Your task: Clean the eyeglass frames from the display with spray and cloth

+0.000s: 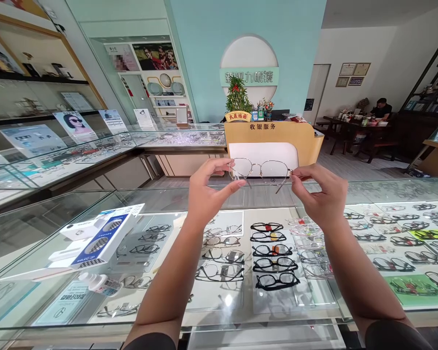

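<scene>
Up above the glass counter (314, 313), near its far edge in view, with open air around. Stocked underneath with rows of frames (276, 264), bearing a box (98, 240) and bottle (100, 283) at left; opening beyond onto floor (343, 165) and a cash desk (306, 141). Holding glasses (256, 166) nearly level, long axis left to right, with side arms (283, 182) slanting down, pinched at opposite ends by left hand (209, 184) and right hand (321, 193).
</scene>
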The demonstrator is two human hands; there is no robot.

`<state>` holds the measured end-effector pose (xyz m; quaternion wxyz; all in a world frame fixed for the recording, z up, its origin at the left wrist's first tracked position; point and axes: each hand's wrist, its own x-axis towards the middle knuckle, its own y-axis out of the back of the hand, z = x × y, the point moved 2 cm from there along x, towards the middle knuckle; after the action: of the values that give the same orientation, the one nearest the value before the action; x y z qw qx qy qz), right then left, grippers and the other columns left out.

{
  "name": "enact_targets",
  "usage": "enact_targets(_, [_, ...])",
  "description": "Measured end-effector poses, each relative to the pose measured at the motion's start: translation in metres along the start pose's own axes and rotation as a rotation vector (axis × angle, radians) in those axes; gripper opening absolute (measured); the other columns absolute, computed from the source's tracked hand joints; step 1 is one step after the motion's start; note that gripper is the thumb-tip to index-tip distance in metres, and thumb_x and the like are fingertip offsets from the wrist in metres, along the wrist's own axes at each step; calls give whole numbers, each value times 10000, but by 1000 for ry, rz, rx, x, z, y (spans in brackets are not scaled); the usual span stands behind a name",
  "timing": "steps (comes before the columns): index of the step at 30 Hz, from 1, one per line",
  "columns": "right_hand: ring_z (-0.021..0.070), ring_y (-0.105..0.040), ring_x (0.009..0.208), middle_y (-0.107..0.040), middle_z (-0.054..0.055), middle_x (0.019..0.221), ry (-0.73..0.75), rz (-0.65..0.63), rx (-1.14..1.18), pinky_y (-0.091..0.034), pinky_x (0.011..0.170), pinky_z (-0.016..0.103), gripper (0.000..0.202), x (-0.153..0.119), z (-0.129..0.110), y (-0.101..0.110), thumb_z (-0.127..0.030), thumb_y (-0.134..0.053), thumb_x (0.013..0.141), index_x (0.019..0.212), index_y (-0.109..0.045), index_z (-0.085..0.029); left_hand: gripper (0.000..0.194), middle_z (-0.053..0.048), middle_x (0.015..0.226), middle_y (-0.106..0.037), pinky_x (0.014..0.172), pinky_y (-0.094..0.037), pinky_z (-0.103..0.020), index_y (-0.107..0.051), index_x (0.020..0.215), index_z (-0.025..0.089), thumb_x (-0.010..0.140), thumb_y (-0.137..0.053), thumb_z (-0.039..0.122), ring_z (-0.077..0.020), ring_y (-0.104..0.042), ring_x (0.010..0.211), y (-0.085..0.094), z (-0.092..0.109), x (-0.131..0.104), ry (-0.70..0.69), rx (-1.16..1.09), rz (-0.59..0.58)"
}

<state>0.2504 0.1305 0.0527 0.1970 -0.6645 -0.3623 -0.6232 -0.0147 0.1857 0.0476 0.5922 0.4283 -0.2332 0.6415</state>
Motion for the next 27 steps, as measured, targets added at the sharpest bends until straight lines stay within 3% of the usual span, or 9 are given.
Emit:
enact_targets(11, [146,-678,688,-744,-13,783,-12,-20,21,-547,648,303,134,1,-8,3,-111,-693,941,899,-711,-237,418,-61,1157,-788,967,-619,-405,-767,1181,279,803,-916,378,-197,-750,995,-4,-13,5,97,-124,-59])
enact_targets(15, [140,-669,680,-743,-15,786,-81,-41,44,-556,663,303,120,1,-3,2,-130,-687,939,884,-709,-234,382,-54,1077,-785,900,-608,-385,-765,1153,267,822,-898,402,-185,-729,942,-4,-9,3,110,-88,-64])
enact_targets(18, [146,-693,703,-765,-7,813,-185,-103,70,-580,697,309,91,-2,8,-2,-165,-685,936,881,-718,-229,382,-33,993,-761,837,-583,-368,-756,1128,258,821,-898,438,-177,-695,885,-5,6,-3,47,61,43])
enact_targets(22, [161,-707,699,-779,4,817,-302,-167,65,-590,699,321,72,-6,22,-10,-209,-679,924,873,-728,-224,419,-15,937,-722,812,-556,-358,-724,1109,232,810,-912,458,-176,-652,849,-12,32,-15,-159,309,183])
enact_targets(27, [175,-713,693,-783,11,818,-360,-184,36,-588,688,332,52,-9,29,-16,-236,-694,905,889,-742,-224,449,-30,936,-727,802,-558,-359,-692,1096,202,820,-903,487,-189,-669,837,-19,44,-20,-272,446,223])
